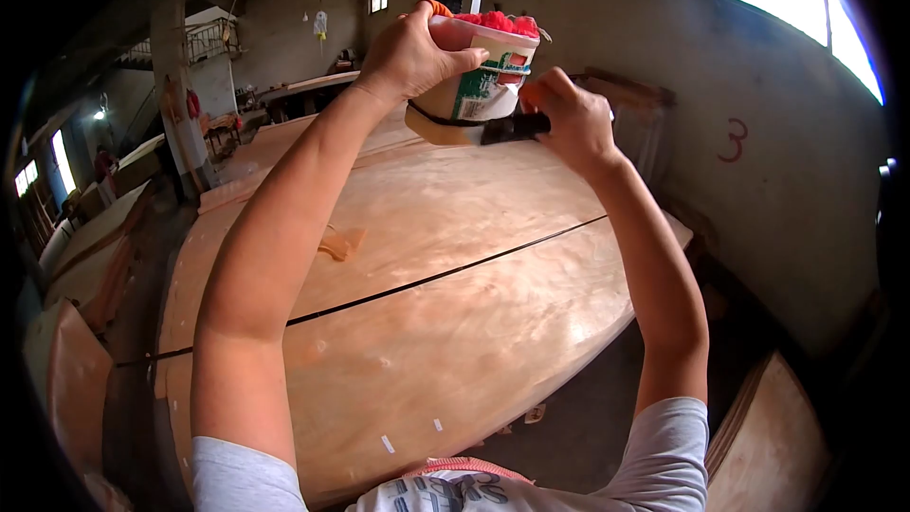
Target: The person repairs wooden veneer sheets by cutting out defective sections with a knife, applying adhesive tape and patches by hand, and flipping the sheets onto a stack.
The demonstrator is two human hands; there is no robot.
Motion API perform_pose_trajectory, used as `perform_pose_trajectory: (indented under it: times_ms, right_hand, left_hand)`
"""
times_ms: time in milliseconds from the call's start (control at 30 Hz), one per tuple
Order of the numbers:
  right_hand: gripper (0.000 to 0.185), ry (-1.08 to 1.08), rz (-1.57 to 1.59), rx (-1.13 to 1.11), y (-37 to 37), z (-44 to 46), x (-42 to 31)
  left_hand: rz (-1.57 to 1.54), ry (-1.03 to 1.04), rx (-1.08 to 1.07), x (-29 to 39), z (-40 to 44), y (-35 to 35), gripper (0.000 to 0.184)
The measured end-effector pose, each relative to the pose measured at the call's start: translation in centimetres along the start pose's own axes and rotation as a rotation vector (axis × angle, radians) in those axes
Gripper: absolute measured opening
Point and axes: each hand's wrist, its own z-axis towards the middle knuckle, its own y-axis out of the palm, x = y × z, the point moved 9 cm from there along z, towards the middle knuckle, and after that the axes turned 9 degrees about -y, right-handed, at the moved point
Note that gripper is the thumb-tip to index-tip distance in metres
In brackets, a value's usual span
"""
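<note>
Raised in front of me, my left hand (412,52) is closed round the upper left side of a plastic tub (493,85). Green and white print marks the tub, and red fluffy material (500,23) fills its top. A thin dark band runs round its lower part. At the tub's lower right, my right hand (573,118) is closed on a flat black strip (514,129) that reaches across to the tub. Whether the strip joins the band, I cannot tell. Below both hands lies a wide wood veneer sheet (474,322), crossed by a long black line (427,281).
A small brown wooden piece (336,244) lies on the veneer sheet. More sheets are stacked at the lower right (773,427) and on the left (81,379). A pillar (180,76) stands at the back left, and a wall with a red "3" (733,140) is on the right.
</note>
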Motion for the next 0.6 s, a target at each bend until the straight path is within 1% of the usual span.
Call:
perform_pose_trajectory:
  times_ms: [100,133,167,200,233,300,333,367,433,467,567,600]
  right_hand:
    - [0.017,0.011,0.142,-0.043,1.1,-2.0,-1.6]
    - [0.019,-0.02,0.179,0.017,1.1,-2.7,-2.5]
    - [0.017,-0.05,0.234,0.04,1.4,-3.5,-3.4]
    - [0.017,-0.059,0.253,-0.062,2.4,-4.2,-4.4]
    - [0.016,-0.067,0.273,-0.164,3.3,-5.1,-5.4]
    - [0.016,-0.057,0.394,-0.135,3.8,-6.1,-7.2]
    - [0.014,-0.043,0.468,-0.15,4.2,-6.6,-7.9]
    - [0.014,0.008,0.489,-0.211,5.8,-7.8,-8.1]
    - [0.014,-0.037,0.492,-0.214,6.2,-8.4,-9.4]
    - [0.015,-0.025,0.507,-0.223,6.4,-8.7,-9.8]
    - [0.013,-0.059,0.534,-0.25,6.6,-9.4,-10.3]
    - [0.014,-0.068,0.523,-0.162,5.9,-9.6,-10.4]
  left_hand:
    - [-0.062,0.001,-0.03,-0.4,0.2,0.5,0.056]
    - [-0.072,-0.004,-0.038,-0.5,0.2,0.7,0.062]
    - [-0.082,-0.009,-0.048,-0.5,0.3,0.9,0.067]
    - [-0.094,-0.013,-0.058,-0.5,0.4,1.2,0.072]
    - [-0.122,0.002,-0.014,-0.9,0.6,1.4,0.079]
    - [-0.174,0.031,0.076,-2.0,0.9,2.0,0.093]
    - [-0.144,0.033,0.075,-1.7,0.9,2.3,0.106]
    - [-0.154,0.033,0.074,-1.6,0.9,2.7,0.106]
    - [-0.177,0.031,0.078,-1.6,0.8,3.1,0.106]
    - [-0.17,0.042,0.12,-1.7,0.9,3.1,0.099]
    - [-0.095,0.016,0.127,-1.6,1.0,3.1,0.088]
    - [-0.102,0.021,0.133,-1.5,1.0,3.1,0.086]
